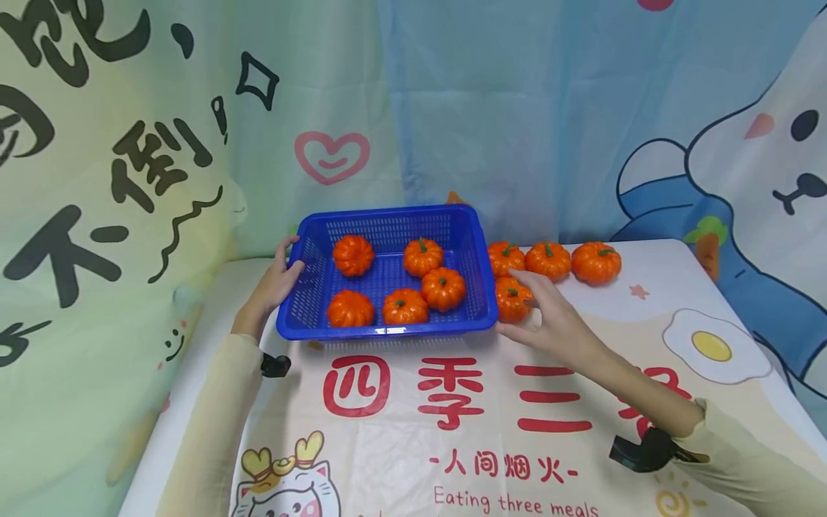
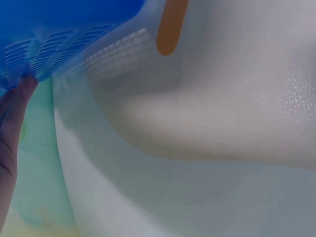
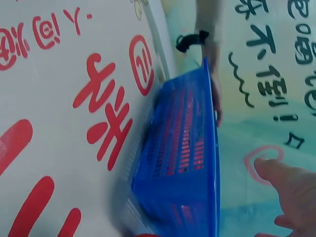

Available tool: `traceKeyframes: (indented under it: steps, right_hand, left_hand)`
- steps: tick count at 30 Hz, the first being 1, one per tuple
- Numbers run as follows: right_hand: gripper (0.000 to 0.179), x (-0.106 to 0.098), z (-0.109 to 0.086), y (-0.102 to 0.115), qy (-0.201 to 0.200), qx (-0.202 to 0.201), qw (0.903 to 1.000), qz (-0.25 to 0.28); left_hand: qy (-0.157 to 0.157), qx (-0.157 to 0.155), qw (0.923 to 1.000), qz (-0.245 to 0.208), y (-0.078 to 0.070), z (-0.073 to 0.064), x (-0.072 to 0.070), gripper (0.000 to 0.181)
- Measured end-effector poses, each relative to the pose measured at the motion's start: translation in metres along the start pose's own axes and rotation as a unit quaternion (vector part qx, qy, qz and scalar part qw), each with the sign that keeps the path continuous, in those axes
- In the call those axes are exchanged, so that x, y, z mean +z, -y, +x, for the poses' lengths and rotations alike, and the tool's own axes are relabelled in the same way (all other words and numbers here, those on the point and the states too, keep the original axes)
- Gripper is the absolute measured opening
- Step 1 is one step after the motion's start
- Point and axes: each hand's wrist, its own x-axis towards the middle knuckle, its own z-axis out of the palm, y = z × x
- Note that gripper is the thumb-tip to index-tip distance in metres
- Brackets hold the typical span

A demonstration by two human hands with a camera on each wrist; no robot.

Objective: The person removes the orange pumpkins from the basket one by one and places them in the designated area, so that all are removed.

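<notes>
A blue plastic basket (image 1: 388,332) with slotted walls holds several small orange pumpkins (image 1: 443,289) with green stems. My left hand (image 1: 270,286) grips its left end, thumb at the rim; the left wrist view shows a fingertip (image 2: 30,83) against the slotted outer wall. Beyond the basket's right end, my right hand (image 1: 549,319) is spread, thumb and fingers apart, in front of a pumpkin (image 1: 512,301) that it partly hides. Nothing is visible in the right hand (image 3: 296,197) in the right wrist view.
Several more pumpkins (image 1: 597,263) lie in a row on the table behind the right hand. A printed cloth (image 1: 413,459) with red characters covers the table. Decorated curtains (image 1: 517,108) hang along the back and left side.
</notes>
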Motion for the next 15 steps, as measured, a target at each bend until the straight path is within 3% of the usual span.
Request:
traceKeyframes:
  steps: [15]
  right_hand:
    - [0.076,0.015,0.018,0.026,0.082,-0.037,0.9947,0.051]
  left_hand:
    - [0.001,-0.013,0.9999,-0.006,0.001,0.002,-0.001,0.062]
